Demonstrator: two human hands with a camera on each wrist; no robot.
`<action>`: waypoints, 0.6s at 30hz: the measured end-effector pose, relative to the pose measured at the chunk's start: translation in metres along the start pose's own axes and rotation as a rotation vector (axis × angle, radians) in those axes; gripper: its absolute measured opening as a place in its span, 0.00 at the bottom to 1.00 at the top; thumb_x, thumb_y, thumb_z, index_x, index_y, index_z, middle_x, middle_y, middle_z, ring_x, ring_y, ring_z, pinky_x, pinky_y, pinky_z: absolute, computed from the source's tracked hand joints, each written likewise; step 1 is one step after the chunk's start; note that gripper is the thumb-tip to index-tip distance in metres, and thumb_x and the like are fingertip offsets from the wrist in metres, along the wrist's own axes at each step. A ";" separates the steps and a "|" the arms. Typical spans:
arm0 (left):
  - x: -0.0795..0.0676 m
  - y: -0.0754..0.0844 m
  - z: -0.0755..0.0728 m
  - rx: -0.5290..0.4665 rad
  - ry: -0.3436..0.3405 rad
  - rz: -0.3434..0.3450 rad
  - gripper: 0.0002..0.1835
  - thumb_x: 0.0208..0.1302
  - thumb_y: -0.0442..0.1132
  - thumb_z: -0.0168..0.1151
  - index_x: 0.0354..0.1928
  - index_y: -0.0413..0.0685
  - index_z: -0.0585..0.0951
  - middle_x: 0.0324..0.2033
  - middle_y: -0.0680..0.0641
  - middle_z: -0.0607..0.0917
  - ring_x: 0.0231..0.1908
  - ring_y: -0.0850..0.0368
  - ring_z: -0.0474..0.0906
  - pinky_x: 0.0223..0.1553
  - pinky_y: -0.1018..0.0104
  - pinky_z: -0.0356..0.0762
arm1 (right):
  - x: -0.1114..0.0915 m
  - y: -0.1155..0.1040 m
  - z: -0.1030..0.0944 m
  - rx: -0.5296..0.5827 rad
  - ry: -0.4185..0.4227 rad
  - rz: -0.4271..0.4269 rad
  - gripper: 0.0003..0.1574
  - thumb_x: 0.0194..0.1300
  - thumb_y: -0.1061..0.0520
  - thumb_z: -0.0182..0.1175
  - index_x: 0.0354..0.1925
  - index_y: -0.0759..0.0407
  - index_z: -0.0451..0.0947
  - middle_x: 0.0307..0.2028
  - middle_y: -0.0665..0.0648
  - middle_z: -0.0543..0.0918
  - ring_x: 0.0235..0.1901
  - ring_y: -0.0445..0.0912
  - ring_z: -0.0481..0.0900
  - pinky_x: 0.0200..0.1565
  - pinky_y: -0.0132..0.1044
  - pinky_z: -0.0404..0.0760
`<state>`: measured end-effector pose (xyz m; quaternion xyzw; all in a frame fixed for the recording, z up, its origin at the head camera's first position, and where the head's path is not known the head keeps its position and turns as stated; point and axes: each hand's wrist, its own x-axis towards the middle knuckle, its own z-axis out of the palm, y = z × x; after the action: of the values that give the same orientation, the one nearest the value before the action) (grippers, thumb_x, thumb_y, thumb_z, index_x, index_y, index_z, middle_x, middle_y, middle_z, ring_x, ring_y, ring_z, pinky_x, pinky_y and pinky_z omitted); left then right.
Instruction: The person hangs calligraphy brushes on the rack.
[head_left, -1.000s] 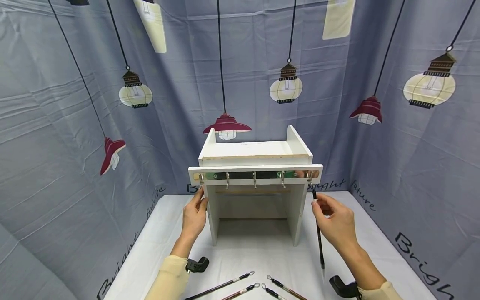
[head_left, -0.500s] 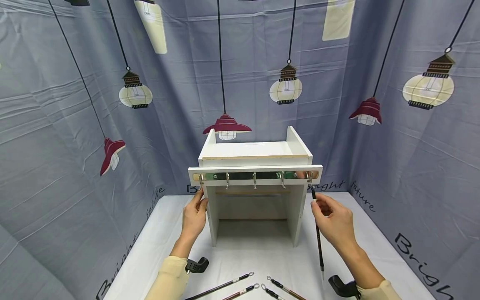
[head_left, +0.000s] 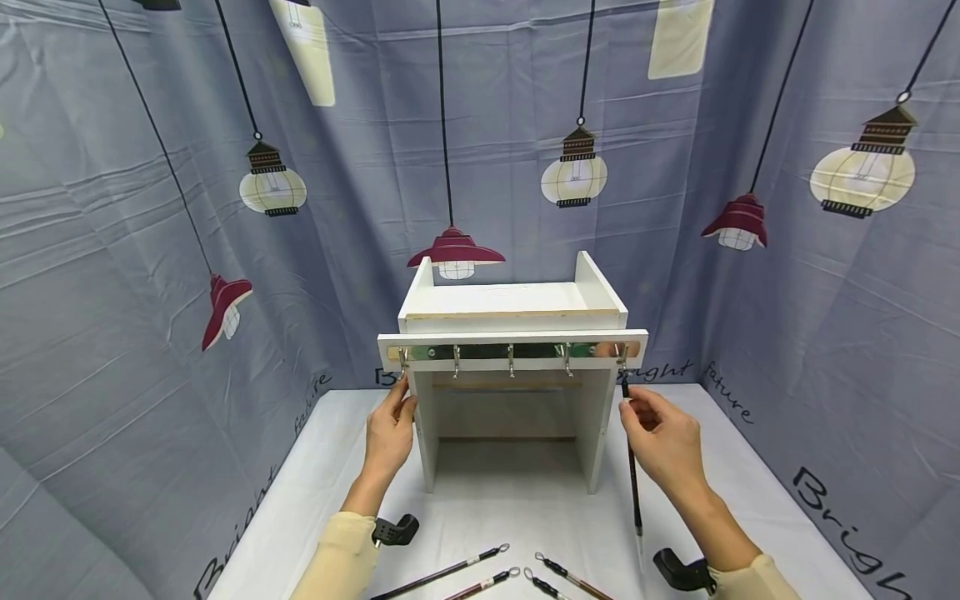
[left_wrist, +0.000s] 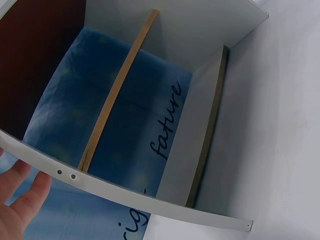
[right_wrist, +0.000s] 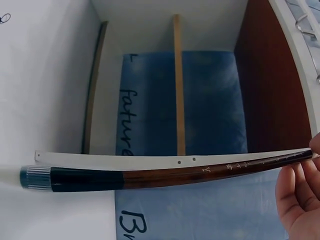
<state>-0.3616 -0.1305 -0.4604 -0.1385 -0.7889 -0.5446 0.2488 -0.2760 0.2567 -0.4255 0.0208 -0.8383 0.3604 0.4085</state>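
My right hand (head_left: 663, 437) pinches a dark calligraphy brush (head_left: 635, 483) near its upper end. It hangs nearly upright just under the rightmost hook (head_left: 622, 357) of a white wooden shelf unit (head_left: 510, 298). In the right wrist view the brush (right_wrist: 165, 179) shows a brown handle with engraved marks, a dark collar and pale bristles; its looped end is hidden by the fingers. My left hand (head_left: 390, 433) rests with extended fingers against the unit's left side, below the leftmost hook (head_left: 402, 360). In the left wrist view its fingertips (left_wrist: 37, 192) lie along the side panel's edge.
More brushes with wire loops, such as a black one (head_left: 442, 572) and a brown-handled one (head_left: 573, 577), lie on the white-covered table (head_left: 480, 517) in front. A patterned blue-grey curtain (head_left: 510, 167) encloses the back and sides.
My right hand has shifted slightly left with the brush, whose lower end has swung a little left. The left hand and the shelf unit stay in place.
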 end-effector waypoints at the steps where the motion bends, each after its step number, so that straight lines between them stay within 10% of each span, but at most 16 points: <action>1: 0.000 0.000 0.000 -0.001 0.000 0.000 0.26 0.79 0.38 0.56 0.76 0.47 0.70 0.72 0.38 0.73 0.61 0.37 0.81 0.58 0.45 0.82 | 0.000 0.001 0.001 -0.001 0.001 0.001 0.16 0.66 0.64 0.67 0.52 0.65 0.86 0.31 0.57 0.89 0.27 0.30 0.76 0.32 0.13 0.73; 18: 0.000 -0.002 0.002 -0.007 0.018 -0.002 0.26 0.79 0.38 0.55 0.76 0.46 0.69 0.72 0.40 0.73 0.62 0.39 0.80 0.60 0.46 0.81 | 0.001 0.005 0.009 0.016 -0.012 0.023 0.17 0.68 0.62 0.65 0.54 0.66 0.84 0.37 0.60 0.90 0.31 0.34 0.79 0.35 0.14 0.72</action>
<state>-0.3627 -0.1296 -0.4623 -0.1337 -0.7849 -0.5488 0.2549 -0.2843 0.2549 -0.4308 0.0165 -0.8380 0.3718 0.3991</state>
